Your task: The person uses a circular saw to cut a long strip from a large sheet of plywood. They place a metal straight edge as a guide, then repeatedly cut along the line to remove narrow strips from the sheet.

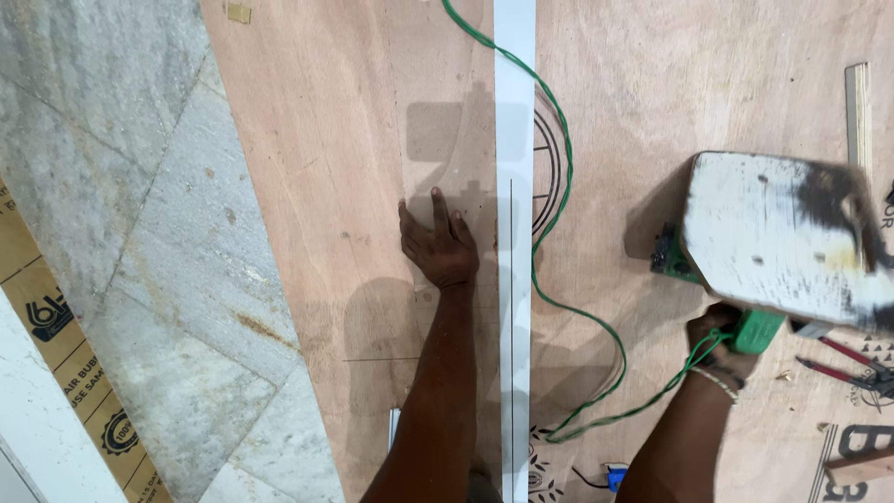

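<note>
My left hand [438,242] lies flat, fingers spread, on a plywood sheet [345,140] just left of a long white strip [514,112] with a thin pencil line along it. My right hand [717,340] grips the green handle of a power tool [759,328] whose broad white, paint-smeared base plate [792,237] is tilted up toward me, hiding most of the tool. The tool's green cable [557,196] runs from the top of the view, loops beside the strip and comes back to the handle.
Grey stone floor [121,205] lies left of the plywood, with a brown printed cardboard strip [65,373] at the lower left. Red-handled pliers [852,368] rest at the right edge. A thin wood batten [857,112] lies at the upper right.
</note>
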